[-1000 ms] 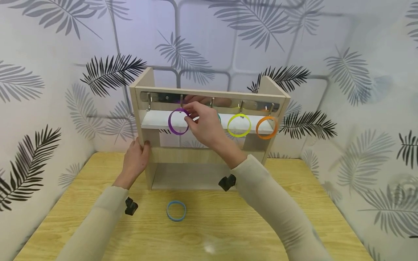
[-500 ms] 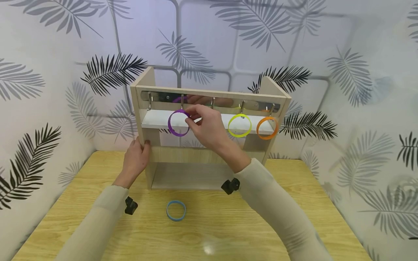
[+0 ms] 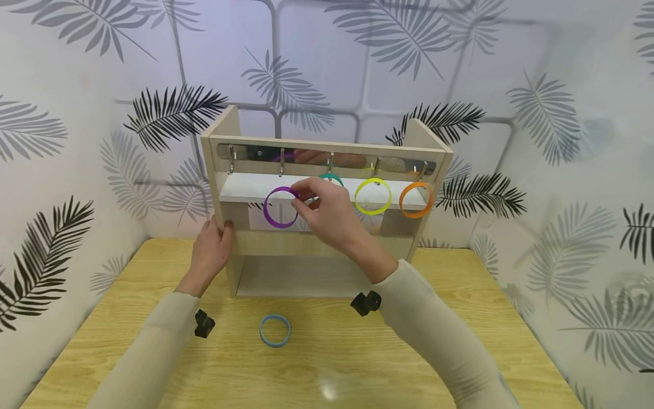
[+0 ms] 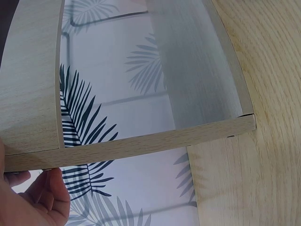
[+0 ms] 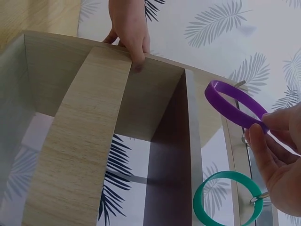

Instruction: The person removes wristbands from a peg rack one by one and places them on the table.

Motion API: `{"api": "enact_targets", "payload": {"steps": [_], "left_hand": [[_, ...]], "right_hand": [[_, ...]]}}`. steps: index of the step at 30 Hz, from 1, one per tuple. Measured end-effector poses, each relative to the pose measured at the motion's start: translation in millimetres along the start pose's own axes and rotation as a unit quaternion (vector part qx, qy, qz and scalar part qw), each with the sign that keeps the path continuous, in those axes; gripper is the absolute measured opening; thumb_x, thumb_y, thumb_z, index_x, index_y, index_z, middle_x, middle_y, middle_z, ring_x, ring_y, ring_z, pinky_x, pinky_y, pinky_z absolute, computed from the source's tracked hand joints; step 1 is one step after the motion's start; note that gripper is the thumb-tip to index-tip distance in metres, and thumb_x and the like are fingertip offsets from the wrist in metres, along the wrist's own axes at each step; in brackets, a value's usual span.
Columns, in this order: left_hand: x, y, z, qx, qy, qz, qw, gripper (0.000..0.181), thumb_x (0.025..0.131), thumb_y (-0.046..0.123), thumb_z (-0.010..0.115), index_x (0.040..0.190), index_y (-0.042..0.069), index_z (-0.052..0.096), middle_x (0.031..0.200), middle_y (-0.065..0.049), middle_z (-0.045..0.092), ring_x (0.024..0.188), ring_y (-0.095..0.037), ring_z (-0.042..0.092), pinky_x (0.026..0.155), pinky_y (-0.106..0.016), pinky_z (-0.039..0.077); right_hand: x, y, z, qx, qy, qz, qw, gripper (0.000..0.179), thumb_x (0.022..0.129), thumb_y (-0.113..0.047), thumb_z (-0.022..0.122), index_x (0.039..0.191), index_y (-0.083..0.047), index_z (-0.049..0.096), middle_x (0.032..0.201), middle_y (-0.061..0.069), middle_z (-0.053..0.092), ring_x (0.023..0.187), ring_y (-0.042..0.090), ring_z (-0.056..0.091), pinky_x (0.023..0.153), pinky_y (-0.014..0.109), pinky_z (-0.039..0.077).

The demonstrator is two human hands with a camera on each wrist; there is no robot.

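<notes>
My right hand (image 3: 329, 210) pinches a purple silicone wristband (image 3: 265, 210) between thumb and fingertips. The band is below and apart from the second hook (image 3: 282, 162) from the left on a metal hook rail. In the right wrist view, the purple wristband (image 5: 226, 108) is tilted above a teal wristband (image 5: 198, 202) that hangs on the middle hook; in the head view my right hand partly hides the teal one. My left hand (image 3: 210, 250) grips the left side panel (image 4: 141, 147) of a small wooden shelf, thumb on its inner side.
A yellow wristband (image 3: 373, 212) and an orange wristband (image 3: 416, 215) hang on the two right hooks. The leftmost hook (image 3: 231, 159) is bare. A blue wristband (image 3: 275, 344) lies on the wooden table (image 3: 327, 358) before the shelf. Patterned walls (image 3: 327, 57) stand behind and beside.
My right hand has brought the purple wristband down, away from the second hook. More of the teal wristband shows in the head view. My left hand has stayed on the side panel.
</notes>
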State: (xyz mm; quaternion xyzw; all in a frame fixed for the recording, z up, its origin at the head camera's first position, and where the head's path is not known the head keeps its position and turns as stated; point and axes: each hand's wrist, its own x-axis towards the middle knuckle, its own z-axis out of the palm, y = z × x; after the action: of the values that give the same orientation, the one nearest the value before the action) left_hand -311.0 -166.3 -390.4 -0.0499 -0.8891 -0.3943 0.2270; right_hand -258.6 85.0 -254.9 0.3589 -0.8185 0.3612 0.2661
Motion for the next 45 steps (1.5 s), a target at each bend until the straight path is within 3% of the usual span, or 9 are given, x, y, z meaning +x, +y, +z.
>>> {"api": "enact_targets", "payload": {"steps": [8,23,28,35,45], "left_hand": [[-2.3,1.4,-1.9,0.001,-0.005,0.0,1.0,0.054,0.101,0.032,0.028,0.131,-0.011,0.04,0.106,-0.03,0.051,0.091,-0.044,0.054,0.074,-0.056,0.045],[-2.5,3.4,-1.1,-0.002,-0.001,0.002,1.0,0.06,0.1,0.038,0.026,0.131,-0.011,0.04,0.107,-0.031,0.051,0.091,-0.045,0.054,0.073,-0.057,0.045],[-3.2,3.7,-0.9,-0.003,-0.002,-0.003,1.0,0.058,0.101,0.037,0.027,0.132,-0.01,0.04,0.107,-0.03,0.051,0.092,-0.045,0.055,0.074,-0.056,0.045],[-1.2,0.2,-0.4,0.003,-0.007,-0.006,1.0,0.055,0.102,0.034,0.028,0.134,-0.009,0.038,0.109,-0.03,0.05,0.096,-0.045,0.054,0.078,-0.057,0.044],[-0.7,-0.1,-0.1,0.0,-0.007,-0.004,1.0,0.056,0.102,0.035,0.027,0.134,-0.009,0.038,0.109,-0.03,0.051,0.094,-0.045,0.054,0.077,-0.057,0.043]], "right_hand": [[-22.6,4,0,0.027,-0.018,0.011,0.9994,0.018,0.085,-0.004,0.069,0.102,0.0,0.066,0.093,0.006,0.067,0.082,0.011,0.063,0.068,0.018,0.05],[-68.2,27,11,0.053,-0.092,0.058,0.9927,0.013,0.083,-0.002,0.07,0.097,-0.001,0.069,0.088,0.003,0.068,0.079,0.01,0.063,0.066,0.02,0.05],[-83.1,35,16,0.075,-0.118,0.097,0.9854,0.013,0.085,-0.003,0.069,0.098,-0.003,0.069,0.09,0.006,0.069,0.08,0.011,0.065,0.068,0.02,0.051],[-101.0,44,22,0.125,-0.148,0.164,0.9673,0.014,0.087,-0.002,0.066,0.1,-0.002,0.067,0.093,0.012,0.068,0.08,0.014,0.065,0.068,0.023,0.052],[-124.5,59,33,0.17,-0.149,0.217,0.9496,0.013,0.087,-0.002,0.065,0.1,-0.001,0.067,0.09,0.01,0.068,0.08,0.016,0.066,0.068,0.033,0.054]]}}
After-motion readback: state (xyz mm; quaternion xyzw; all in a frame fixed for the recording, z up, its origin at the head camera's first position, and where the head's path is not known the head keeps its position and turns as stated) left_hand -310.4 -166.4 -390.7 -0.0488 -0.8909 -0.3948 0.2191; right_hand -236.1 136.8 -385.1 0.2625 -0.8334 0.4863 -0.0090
